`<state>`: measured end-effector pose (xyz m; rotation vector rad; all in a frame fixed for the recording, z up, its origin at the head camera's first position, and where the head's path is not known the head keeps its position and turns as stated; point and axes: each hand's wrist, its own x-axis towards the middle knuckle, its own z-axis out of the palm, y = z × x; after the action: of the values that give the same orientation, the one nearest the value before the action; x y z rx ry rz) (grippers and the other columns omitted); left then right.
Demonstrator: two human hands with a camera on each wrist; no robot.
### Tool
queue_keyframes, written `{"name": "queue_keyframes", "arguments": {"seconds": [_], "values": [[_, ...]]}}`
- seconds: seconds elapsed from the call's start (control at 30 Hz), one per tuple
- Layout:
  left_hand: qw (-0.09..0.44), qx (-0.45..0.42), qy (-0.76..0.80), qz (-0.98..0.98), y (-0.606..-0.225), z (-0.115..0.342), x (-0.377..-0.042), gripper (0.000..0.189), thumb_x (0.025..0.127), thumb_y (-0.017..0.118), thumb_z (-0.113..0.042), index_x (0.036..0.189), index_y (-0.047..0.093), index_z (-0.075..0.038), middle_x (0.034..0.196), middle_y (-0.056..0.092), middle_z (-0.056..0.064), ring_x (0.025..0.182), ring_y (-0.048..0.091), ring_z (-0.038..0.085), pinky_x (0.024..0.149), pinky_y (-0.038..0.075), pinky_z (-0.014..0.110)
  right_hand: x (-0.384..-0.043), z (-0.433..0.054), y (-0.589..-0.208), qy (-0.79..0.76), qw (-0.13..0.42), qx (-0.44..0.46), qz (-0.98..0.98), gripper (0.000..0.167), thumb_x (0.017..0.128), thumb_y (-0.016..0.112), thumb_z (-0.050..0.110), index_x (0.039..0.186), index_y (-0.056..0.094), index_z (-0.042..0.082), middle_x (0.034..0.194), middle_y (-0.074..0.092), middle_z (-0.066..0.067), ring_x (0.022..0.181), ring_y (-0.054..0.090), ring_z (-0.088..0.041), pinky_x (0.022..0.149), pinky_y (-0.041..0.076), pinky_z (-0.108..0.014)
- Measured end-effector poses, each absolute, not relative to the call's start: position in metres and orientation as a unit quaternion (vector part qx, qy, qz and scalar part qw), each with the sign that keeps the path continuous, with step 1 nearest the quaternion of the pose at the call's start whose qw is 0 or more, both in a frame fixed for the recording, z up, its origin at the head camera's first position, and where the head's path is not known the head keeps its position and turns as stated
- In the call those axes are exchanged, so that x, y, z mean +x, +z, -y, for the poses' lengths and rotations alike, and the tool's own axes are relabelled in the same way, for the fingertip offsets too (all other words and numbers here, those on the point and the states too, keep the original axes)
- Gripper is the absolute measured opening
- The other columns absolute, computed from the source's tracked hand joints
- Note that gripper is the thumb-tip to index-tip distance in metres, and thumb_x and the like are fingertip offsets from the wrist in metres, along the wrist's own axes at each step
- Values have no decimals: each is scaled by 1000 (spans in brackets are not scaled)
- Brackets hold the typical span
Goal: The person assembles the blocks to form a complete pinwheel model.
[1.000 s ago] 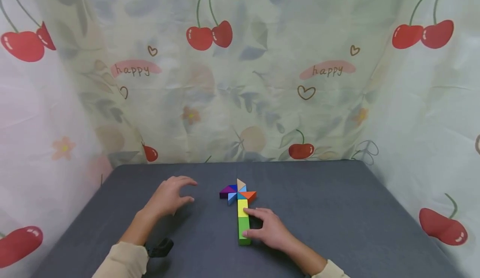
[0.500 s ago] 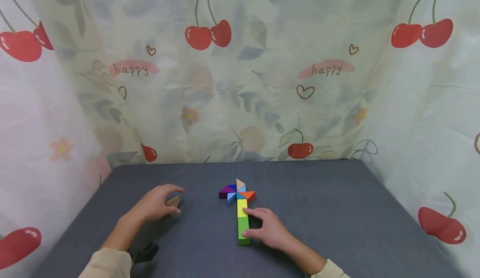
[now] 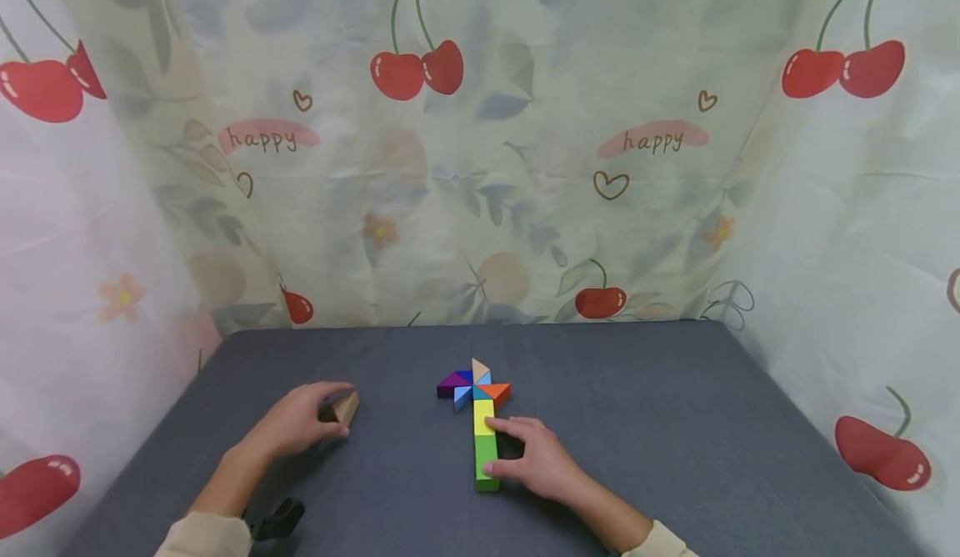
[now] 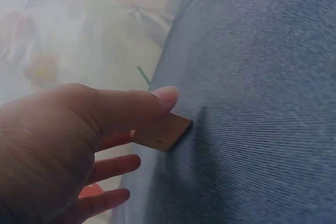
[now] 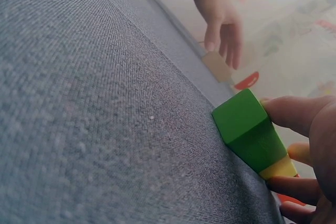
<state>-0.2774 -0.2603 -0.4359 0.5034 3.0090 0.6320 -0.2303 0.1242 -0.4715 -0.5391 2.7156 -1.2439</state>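
Note:
My left hand [image 3: 292, 419] has its thumb and fingers around a beige wooden triangular block [image 3: 347, 408] standing on the dark table. The left wrist view shows the thumb laid over this wooden block [image 4: 165, 132], with the other fingers partly behind it. My right hand [image 3: 542, 460] touches two blocks in a line: its thumb rests on the green block [image 3: 486, 459], a finger on the yellow block [image 3: 483, 417]. Beyond them lies a pinwheel shape of triangular blocks, including a purple block [image 3: 450, 384], an orange block [image 3: 496, 393], a blue block [image 3: 462, 397] and a beige block [image 3: 480, 371].
A dark grey cloth covers the table [image 3: 637, 424]. Behind and at both sides hangs a patterned curtain [image 3: 465, 165] with printed cherries. A black strap piece [image 3: 279, 519] sits at my left wrist.
My left hand has moved left and closed in around the beige wooden block, which it mostly hid a second ago. My right hand has stayed on the green and yellow blocks.

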Motion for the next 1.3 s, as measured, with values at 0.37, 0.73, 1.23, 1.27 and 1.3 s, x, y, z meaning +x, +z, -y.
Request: {"name": "queue_keyframes", "arguments": {"seconds": [0.37, 0.73, 1.23, 1.27, 1.3], "values": [[-29, 134, 204, -969, -446, 260, -274, 56, 78, 82, -35, 126, 66, -11, 112, 67, 8, 95, 61, 25, 82, 46, 49, -230, -123, -469, -410, 71, -170, -893, 65, 79, 79, 44, 136, 60, 21, 137, 51, -15, 129, 40, -38, 100, 32, -64], [-25, 105, 238, -965, -450, 259, -269, 57, 78, 81, -39, 127, 65, -14, 107, 68, 3, 91, 61, 20, 75, 47, 44, -230, -123, -470, -411, 70, -165, -894, 65, 78, 80, 43, 135, 60, 21, 136, 51, -15, 128, 40, -38, 100, 33, -63], [-40, 109, 273, -955, -457, 252, -272, 54, 77, 83, -30, 124, 66, -11, 115, 67, 6, 95, 63, 19, 78, 50, 43, -230, -124, -469, -415, 79, -159, -892, 65, 78, 80, 43, 136, 60, 22, 137, 51, -15, 129, 39, -39, 99, 33, -64], [-40, 111, 275, -954, -457, 251, -271, 54, 77, 83, -30, 124, 66, -11, 115, 67, 7, 95, 64, 19, 78, 50, 43, -230, -124, -469, -415, 81, -159, -892, 65, 78, 80, 43, 136, 60, 22, 137, 51, -15, 129, 39, -39, 99, 33, -64], [-41, 112, 279, -953, -457, 250, -271, 54, 77, 83, -29, 124, 66, -10, 115, 67, 8, 95, 64, 19, 78, 50, 43, -230, -124, -469, -414, 81, -158, -893, 65, 78, 80, 44, 136, 60, 23, 137, 51, -15, 129, 39, -39, 99, 33, -65]]}}
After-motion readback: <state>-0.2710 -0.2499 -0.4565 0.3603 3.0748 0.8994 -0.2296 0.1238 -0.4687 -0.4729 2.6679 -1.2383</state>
